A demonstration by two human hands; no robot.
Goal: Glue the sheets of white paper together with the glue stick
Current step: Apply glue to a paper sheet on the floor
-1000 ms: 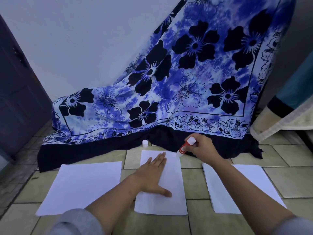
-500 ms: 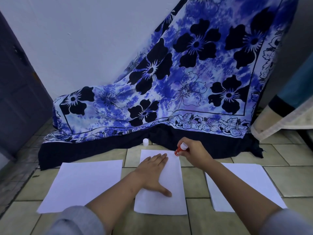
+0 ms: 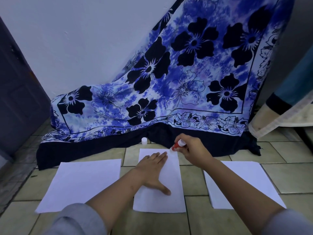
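Three white paper sheets lie on the tiled floor: a left sheet [image 3: 81,184], a middle sheet [image 3: 174,197] and a right stack [image 3: 243,182]. My left hand [image 3: 153,172] rests flat on the middle sheet, fingers spread, holding it down. My right hand [image 3: 193,150] grips a red and white glue stick [image 3: 177,145], tilted, with its tip at the top right corner of the middle sheet. The white glue cap [image 3: 144,140] stands on the floor just beyond the sheet.
A blue floral cloth [image 3: 169,90] drapes from the wall down to the floor right behind the sheets. A dark door [image 3: 17,92] is on the left, and a mattress edge [image 3: 279,116] on the right.
My right hand has carried the glue stick left and down, from beyond the sheet's right edge to its top right corner. My left hand has stayed on the sheet.
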